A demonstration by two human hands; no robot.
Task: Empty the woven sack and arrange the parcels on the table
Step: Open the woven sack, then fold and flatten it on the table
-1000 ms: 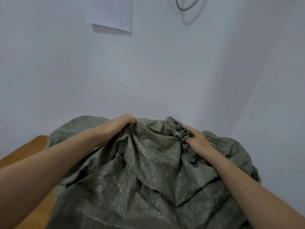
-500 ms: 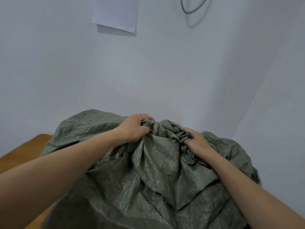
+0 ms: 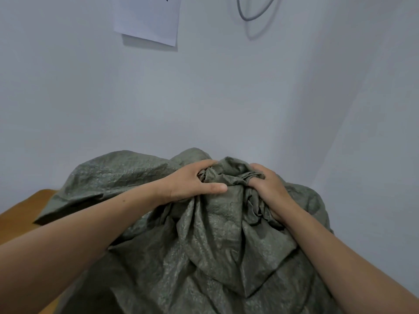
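Both hands, left hand (image 3: 192, 184) and right hand (image 3: 269, 189), clutch the bunched far top of a grey-green woven sack (image 3: 204, 245) on the wooden table (image 3: 20, 214); a careless upending could spill unseen parcels off the table's edge

A white sheet of paper (image 3: 147, 19) hangs on the pale wall (image 3: 90, 98). Right of the paper, a grey cable (image 3: 247, 19) loops; farther right stands a side wall (image 3: 374, 109). Far below-left of the paper, a wooden table (image 3: 22, 211) shows.

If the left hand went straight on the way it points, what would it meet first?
The bunched sack neck that the left hand grips; right behind it, probably the right hand, though depth is unclear.
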